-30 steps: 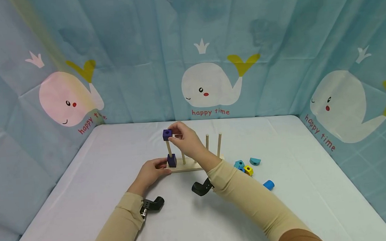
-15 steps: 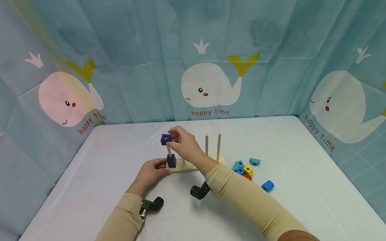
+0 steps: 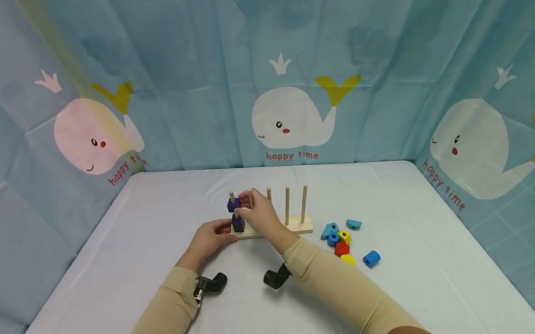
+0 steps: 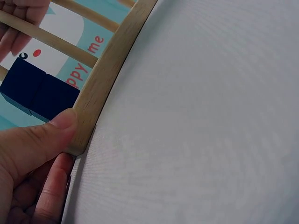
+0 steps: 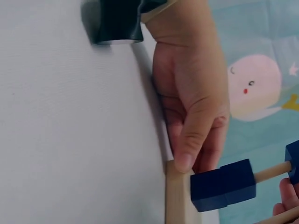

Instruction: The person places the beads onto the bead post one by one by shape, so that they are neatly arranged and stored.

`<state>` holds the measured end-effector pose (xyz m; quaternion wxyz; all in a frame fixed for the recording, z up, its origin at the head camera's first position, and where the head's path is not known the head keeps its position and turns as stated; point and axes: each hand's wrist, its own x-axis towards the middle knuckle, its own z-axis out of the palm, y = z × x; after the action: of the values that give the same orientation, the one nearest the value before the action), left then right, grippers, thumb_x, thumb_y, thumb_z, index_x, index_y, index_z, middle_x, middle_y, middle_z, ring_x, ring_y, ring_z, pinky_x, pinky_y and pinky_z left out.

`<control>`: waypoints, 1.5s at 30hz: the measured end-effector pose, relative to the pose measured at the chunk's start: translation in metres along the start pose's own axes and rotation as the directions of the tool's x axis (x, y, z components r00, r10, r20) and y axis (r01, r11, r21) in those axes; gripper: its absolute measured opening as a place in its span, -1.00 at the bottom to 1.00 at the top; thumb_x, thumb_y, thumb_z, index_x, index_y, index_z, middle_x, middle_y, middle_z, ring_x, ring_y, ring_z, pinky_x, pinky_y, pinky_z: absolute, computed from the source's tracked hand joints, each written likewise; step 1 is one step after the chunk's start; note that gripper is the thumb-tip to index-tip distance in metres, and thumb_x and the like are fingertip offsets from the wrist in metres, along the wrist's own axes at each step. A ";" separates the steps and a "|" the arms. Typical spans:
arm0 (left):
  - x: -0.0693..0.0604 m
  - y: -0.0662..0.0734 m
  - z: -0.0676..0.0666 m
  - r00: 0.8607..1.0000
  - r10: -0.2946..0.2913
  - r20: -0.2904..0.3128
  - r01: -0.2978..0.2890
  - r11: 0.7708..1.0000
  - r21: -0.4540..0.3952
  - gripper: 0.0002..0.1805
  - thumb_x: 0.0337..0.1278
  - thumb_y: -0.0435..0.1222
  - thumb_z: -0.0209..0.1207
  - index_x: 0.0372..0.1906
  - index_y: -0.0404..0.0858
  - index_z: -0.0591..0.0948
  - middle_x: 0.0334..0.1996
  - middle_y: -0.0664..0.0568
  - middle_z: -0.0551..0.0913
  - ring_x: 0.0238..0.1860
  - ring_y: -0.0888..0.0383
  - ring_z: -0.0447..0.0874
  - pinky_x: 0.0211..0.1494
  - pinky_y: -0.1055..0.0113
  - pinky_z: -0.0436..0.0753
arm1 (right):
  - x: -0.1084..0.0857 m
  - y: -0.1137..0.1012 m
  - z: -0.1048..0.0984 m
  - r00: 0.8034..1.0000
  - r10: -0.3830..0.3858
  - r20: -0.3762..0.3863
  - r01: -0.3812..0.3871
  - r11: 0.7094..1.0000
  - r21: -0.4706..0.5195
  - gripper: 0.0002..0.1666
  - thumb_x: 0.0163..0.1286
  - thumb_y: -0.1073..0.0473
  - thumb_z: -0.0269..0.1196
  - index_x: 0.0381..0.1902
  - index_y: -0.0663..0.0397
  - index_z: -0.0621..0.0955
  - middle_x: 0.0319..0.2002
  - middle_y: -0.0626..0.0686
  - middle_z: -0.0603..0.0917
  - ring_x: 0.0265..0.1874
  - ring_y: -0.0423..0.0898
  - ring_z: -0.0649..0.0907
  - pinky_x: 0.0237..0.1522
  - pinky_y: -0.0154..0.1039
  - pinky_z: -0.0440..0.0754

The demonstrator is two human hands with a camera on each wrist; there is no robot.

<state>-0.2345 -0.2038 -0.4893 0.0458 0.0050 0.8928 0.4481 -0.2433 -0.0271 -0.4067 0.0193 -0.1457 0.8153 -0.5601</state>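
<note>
A wooden peg stand (image 3: 301,228) with several upright pegs lies across the middle of the table. My left hand (image 3: 208,239) grips its left end, the thumb (image 4: 64,119) on the base's upper face and fingers at the end. Two purple cube blocks (image 5: 223,185) sit stacked low on the leftmost peg. Above them my right hand (image 3: 262,213) pinches another purple block (image 3: 233,205); the peg's tip pokes out through it. A gap of bare peg shows between this block and the stack. In the right wrist view only the right hand's fingertips (image 5: 287,191) show.
Right of the stand lie loose pieces: teal half-round (image 3: 354,224), yellow block (image 3: 344,236), blue ring-like piece (image 3: 333,239), red hexagon (image 3: 342,249), blue cylinder (image 3: 371,259). Black camera mounts (image 3: 277,277) are strapped at both wrists. A whale-print curtain (image 3: 383,120) surrounds the table.
The purple block in my right hand has come down from above the leftmost peg's tip onto the peg. My left hand stays on the stand's end.
</note>
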 end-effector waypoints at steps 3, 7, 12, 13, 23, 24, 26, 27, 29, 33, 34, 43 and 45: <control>0.000 0.001 0.000 1.000 -0.002 -0.001 0.002 1.000 0.001 -0.36 -0.22 -0.10 0.40 0.10 -0.18 0.55 -0.15 0.02 0.66 -0.08 0.13 0.58 0.05 0.15 0.48 | -0.001 0.005 0.002 1.000 0.005 -0.007 -0.005 1.000 -0.008 -0.70 0.17 0.22 0.30 -0.14 0.08 0.48 -0.17 -0.01 0.62 -0.10 -0.15 0.62 -0.04 -0.28 0.52; -0.001 0.001 0.000 1.000 -0.003 -0.003 0.003 1.000 -0.003 -0.36 -0.22 -0.10 0.40 0.10 -0.18 0.55 -0.16 0.02 0.67 -0.08 0.13 0.58 0.05 0.15 0.48 | -0.003 0.012 0.005 1.000 0.024 -0.012 -0.025 0.999 -0.035 -0.70 0.16 0.18 0.32 -0.17 0.06 0.50 -0.18 -0.01 0.65 -0.10 -0.14 0.61 0.01 -0.20 0.49; -0.001 0.001 0.000 1.000 -0.001 -0.006 0.001 1.000 -0.007 -0.37 -0.22 -0.10 0.40 0.09 -0.19 0.55 -0.15 0.02 0.66 -0.09 0.13 0.58 0.03 0.16 0.49 | -0.005 0.022 0.009 1.000 0.029 -0.002 -0.029 0.999 -0.045 -0.71 0.17 0.20 0.31 -0.16 0.08 0.49 -0.16 0.00 0.63 -0.07 -0.12 0.60 0.03 -0.18 0.49; -0.001 0.000 0.000 1.000 0.000 -0.006 0.000 1.000 -0.004 -0.37 -0.21 -0.10 0.40 0.09 -0.19 0.55 -0.15 0.02 0.66 -0.10 0.13 0.58 0.03 0.16 0.50 | -0.005 0.023 0.010 1.000 0.027 0.000 -0.027 0.999 -0.046 -0.71 0.18 0.20 0.30 -0.16 0.08 0.49 -0.15 0.00 0.63 -0.07 -0.12 0.60 0.04 -0.19 0.48; -0.001 0.000 -0.001 1.000 0.016 -0.009 -0.016 1.000 0.006 -0.36 -0.20 -0.10 0.39 0.10 -0.22 0.54 -0.10 -0.03 0.65 -0.08 0.10 0.58 0.02 0.15 0.51 | -0.004 0.030 0.013 1.000 0.009 0.002 -0.009 0.999 -0.045 -0.69 0.19 0.21 0.29 -0.12 0.08 0.48 -0.16 -0.02 0.60 -0.07 -0.13 0.60 0.05 -0.19 0.48; -0.001 0.000 -0.001 1.000 0.016 -0.009 -0.016 1.000 0.008 -0.36 -0.20 -0.10 0.39 0.10 -0.22 0.54 -0.10 -0.03 0.65 -0.08 0.10 0.58 0.02 0.15 0.50 | -0.004 0.030 0.013 1.000 0.011 0.003 -0.011 0.999 -0.046 -0.67 0.19 0.20 0.29 -0.10 0.09 0.48 -0.16 -0.01 0.61 -0.07 -0.13 0.60 0.05 -0.19 0.48; -0.001 0.000 0.000 1.000 0.015 -0.010 -0.015 1.000 0.007 -0.36 -0.20 -0.11 0.39 0.10 -0.23 0.54 -0.11 -0.03 0.65 -0.08 0.10 0.59 0.02 0.15 0.51 | -0.004 0.029 0.013 1.000 0.012 0.001 -0.012 0.998 -0.055 -0.62 0.18 0.18 0.30 -0.05 0.10 0.47 -0.14 0.00 0.62 -0.06 -0.13 0.60 0.04 -0.19 0.48; -0.001 0.000 0.000 1.000 0.015 -0.010 -0.015 1.000 0.006 -0.37 -0.20 -0.11 0.39 0.10 -0.22 0.54 -0.11 -0.03 0.65 -0.08 0.10 0.59 0.02 0.15 0.51 | -0.005 0.029 0.012 1.000 0.013 0.001 -0.013 0.998 -0.055 -0.59 0.18 0.18 0.30 -0.02 0.11 0.47 -0.12 0.01 0.62 -0.05 -0.12 0.59 0.04 -0.19 0.48; -0.001 0.001 0.000 1.000 0.014 -0.010 -0.014 1.000 0.006 -0.37 -0.20 -0.12 0.39 0.10 -0.22 0.54 -0.12 -0.02 0.65 -0.09 0.10 0.59 0.02 0.15 0.51 | -0.006 0.027 0.010 1.000 0.014 0.001 -0.014 0.999 -0.051 -0.52 0.18 0.17 0.30 0.05 0.13 0.46 -0.07 0.03 0.62 -0.01 -0.11 0.58 0.05 -0.19 0.48; -0.002 0.002 0.000 1.000 0.002 -0.007 -0.002 1.000 0.003 -0.38 -0.20 -0.13 0.39 0.10 -0.21 0.55 -0.14 -0.01 0.66 -0.09 0.11 0.58 0.02 0.15 0.50 | -0.009 0.020 0.004 1.000 0.002 0.002 -0.002 0.999 -0.047 -0.44 0.19 0.17 0.29 0.15 0.13 0.42 0.04 0.03 0.58 0.07 -0.08 0.54 0.10 -0.17 0.44; -0.002 0.002 0.001 1.000 -0.001 -0.007 0.001 1.000 0.004 -0.38 -0.19 -0.13 0.39 0.10 -0.21 0.55 -0.14 0.00 0.66 -0.09 0.11 0.58 0.03 0.15 0.50 | -0.010 0.018 0.001 1.000 -0.005 0.003 0.006 0.999 -0.047 -0.42 0.20 0.17 0.29 0.17 0.12 0.41 0.06 0.03 0.57 0.08 -0.08 0.52 0.11 -0.16 0.43; -0.002 0.002 0.001 1.000 -0.004 -0.011 0.004 1.000 0.001 -0.38 -0.20 -0.15 0.40 0.10 -0.21 0.55 -0.14 -0.01 0.66 -0.07 0.10 0.58 0.03 0.15 0.50 | -0.020 -0.003 -0.018 0.997 -0.062 0.035 0.061 0.998 0.024 -0.34 0.21 0.26 0.26 0.26 0.18 0.32 0.15 0.12 0.48 0.18 -0.05 0.43 0.19 -0.25 0.34; -0.002 0.001 0.001 1.000 -0.005 -0.009 0.005 1.000 0.001 -0.38 -0.19 -0.14 0.40 0.10 -0.21 0.54 -0.13 -0.01 0.65 -0.07 0.10 0.58 0.03 0.15 0.50 | -0.023 -0.006 -0.022 0.997 -0.069 0.044 0.067 0.997 0.038 -0.31 0.21 0.28 0.26 0.28 0.18 0.29 0.18 0.13 0.45 0.20 -0.04 0.41 0.20 -0.25 0.33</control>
<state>-0.2330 -0.2021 -0.4888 0.0430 0.0006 0.8931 0.4477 -0.2246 -0.0034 -0.3958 0.0213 -0.1856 0.7988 -0.5718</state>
